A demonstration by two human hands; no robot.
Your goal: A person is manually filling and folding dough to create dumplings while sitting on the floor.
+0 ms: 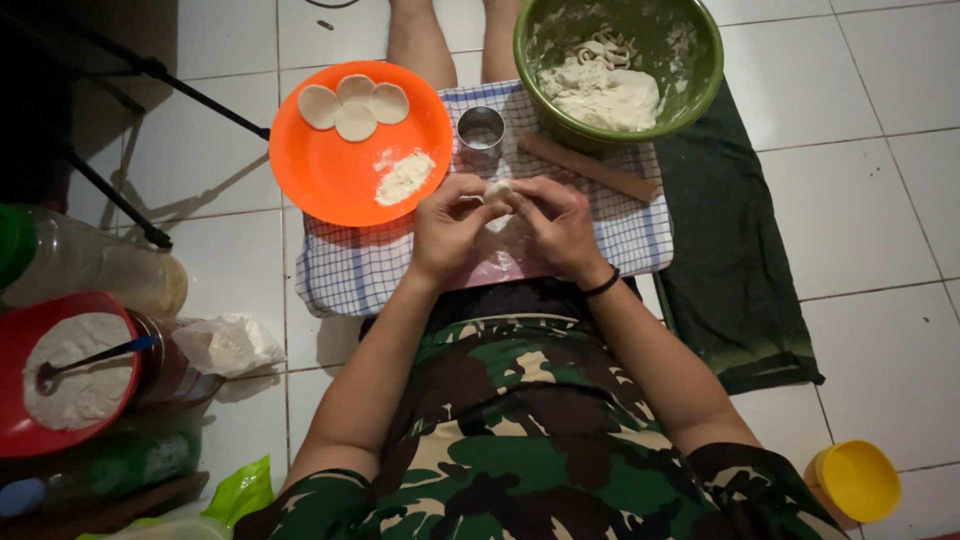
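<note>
Two hands meet at the centre of the view over a blue-checked cloth (360, 270) spread on a white tiled floor (880, 200). Left hand (447, 228) and right hand (556, 226) both have their fingers closed on a small lump of dough (497, 190), pinched between the fingertips just above the cloth. At 12 o'clock from the dough, close by, stands a round metal cutter (481, 129). At 10 o'clock lies an orange plate (330, 175) bearing four cut dough discs (353, 104) and a small heap of flour (404, 177). At 1 o'clock sits a green bowl (700, 80) holding a mass of dough, with a wooden rolling pin (588, 167) lying just in front of it. A dark cloth (730, 270) lies at 3 o'clock. At 8 o'clock, well apart, are a red bowl (20, 340) of flour with a spoon, a plastic bag (228, 345) and a bottle (90, 265). A yellow cup (856, 482) stands at 4 o'clock. Nothing lies between the hands and the cutter.
</note>
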